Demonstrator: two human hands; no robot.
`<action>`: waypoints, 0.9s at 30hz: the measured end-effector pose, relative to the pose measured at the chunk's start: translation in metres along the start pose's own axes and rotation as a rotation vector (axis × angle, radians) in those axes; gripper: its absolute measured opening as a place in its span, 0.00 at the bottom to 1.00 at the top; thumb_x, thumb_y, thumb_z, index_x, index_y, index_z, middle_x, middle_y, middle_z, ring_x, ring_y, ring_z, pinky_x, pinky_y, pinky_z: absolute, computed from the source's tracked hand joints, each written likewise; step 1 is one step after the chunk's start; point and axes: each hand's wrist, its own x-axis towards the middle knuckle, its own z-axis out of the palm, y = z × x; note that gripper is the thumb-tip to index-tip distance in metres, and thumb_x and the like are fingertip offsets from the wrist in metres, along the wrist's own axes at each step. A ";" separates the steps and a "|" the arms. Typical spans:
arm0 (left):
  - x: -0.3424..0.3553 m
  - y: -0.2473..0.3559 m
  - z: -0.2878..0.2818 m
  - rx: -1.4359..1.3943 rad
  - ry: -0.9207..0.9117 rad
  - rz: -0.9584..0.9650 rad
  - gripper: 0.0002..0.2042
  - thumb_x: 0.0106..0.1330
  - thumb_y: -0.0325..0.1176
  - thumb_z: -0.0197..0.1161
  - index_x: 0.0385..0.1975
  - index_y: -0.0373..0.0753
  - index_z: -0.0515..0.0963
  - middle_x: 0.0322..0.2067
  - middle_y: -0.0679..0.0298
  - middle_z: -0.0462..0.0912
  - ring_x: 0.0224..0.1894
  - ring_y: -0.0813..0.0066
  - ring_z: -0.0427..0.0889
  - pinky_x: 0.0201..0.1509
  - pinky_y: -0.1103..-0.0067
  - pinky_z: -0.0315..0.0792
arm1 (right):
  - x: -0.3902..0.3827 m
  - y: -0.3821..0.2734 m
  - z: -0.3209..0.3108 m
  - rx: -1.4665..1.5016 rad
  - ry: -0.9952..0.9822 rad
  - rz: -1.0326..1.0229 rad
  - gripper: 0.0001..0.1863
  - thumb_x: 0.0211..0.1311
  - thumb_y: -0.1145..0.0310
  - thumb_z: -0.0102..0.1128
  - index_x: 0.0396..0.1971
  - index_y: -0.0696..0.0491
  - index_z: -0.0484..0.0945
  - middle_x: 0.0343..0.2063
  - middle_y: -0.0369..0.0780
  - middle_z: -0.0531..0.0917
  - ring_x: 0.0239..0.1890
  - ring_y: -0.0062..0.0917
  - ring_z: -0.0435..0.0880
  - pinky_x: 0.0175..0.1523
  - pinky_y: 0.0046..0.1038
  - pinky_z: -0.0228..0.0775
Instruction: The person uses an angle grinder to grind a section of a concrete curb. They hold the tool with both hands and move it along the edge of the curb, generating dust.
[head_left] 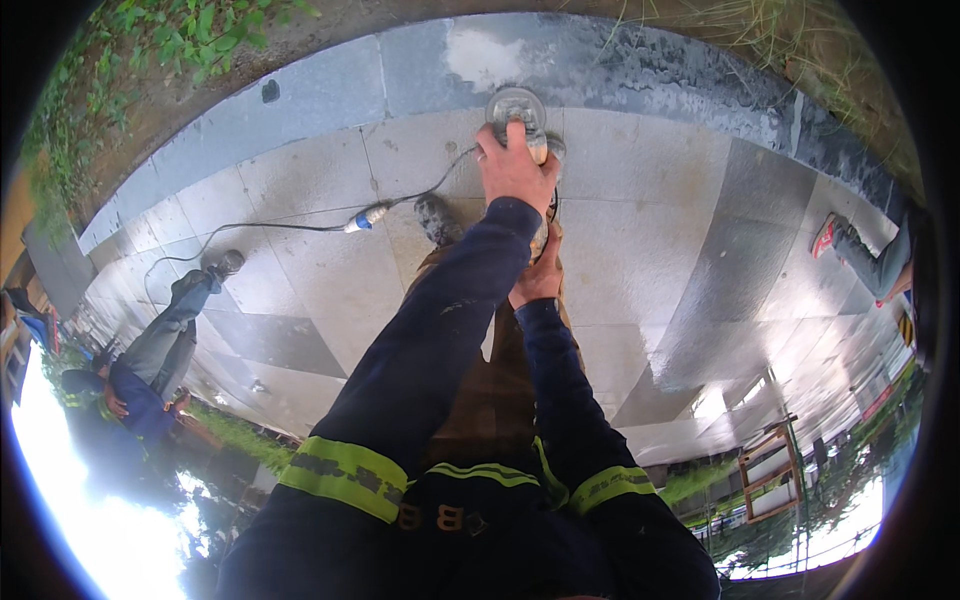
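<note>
A corded angle grinder (517, 103) rests with its round grey disc end at the seam between the kerb stone (330, 88) and the pale paving slabs (640, 170). My left hand (516, 165) is closed over its front part from above, thumb and fingers around the body. Nearer to me, my right hand (540, 275) wraps around the rear of the grinder, which is largely hidden by my left arm and hand. From the left side, a dark cord (290, 227) with a blue and white plug connector (366, 217) runs toward the tool. A dusty shoe (437, 219) of mine stands by the connector.
A whitish dusty patch (483, 57) marks the kerb, with wet-looking dark streaks to its right. One person (150, 380) stands at the left, near the cord; another person's leg (868, 262) shows at the right. Plants (200, 40) and soil border the kerb.
</note>
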 end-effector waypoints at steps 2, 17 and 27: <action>-0.002 -0.002 -0.001 0.020 -0.008 -0.069 0.31 0.53 0.35 0.71 0.55 0.39 0.64 0.53 0.40 0.60 0.51 0.32 0.68 0.55 0.54 0.69 | -0.003 -0.002 0.000 0.009 -0.008 0.055 0.46 0.52 0.64 0.70 0.68 0.45 0.51 0.41 0.52 0.84 0.44 0.51 0.83 0.46 0.41 0.76; 0.001 -0.013 -0.009 -0.010 0.060 -0.100 0.29 0.53 0.35 0.70 0.54 0.39 0.65 0.53 0.41 0.61 0.51 0.33 0.69 0.53 0.54 0.70 | -0.003 -0.003 0.009 -0.043 -0.033 -0.041 0.49 0.49 0.50 0.73 0.68 0.44 0.52 0.41 0.53 0.84 0.44 0.50 0.83 0.46 0.43 0.77; 0.000 -0.013 -0.003 -0.043 0.156 -0.044 0.30 0.50 0.36 0.72 0.54 0.40 0.66 0.53 0.41 0.61 0.50 0.34 0.70 0.52 0.54 0.70 | -0.004 -0.003 0.007 -0.033 -0.024 -0.035 0.49 0.50 0.52 0.73 0.67 0.44 0.51 0.41 0.52 0.84 0.45 0.48 0.84 0.46 0.42 0.77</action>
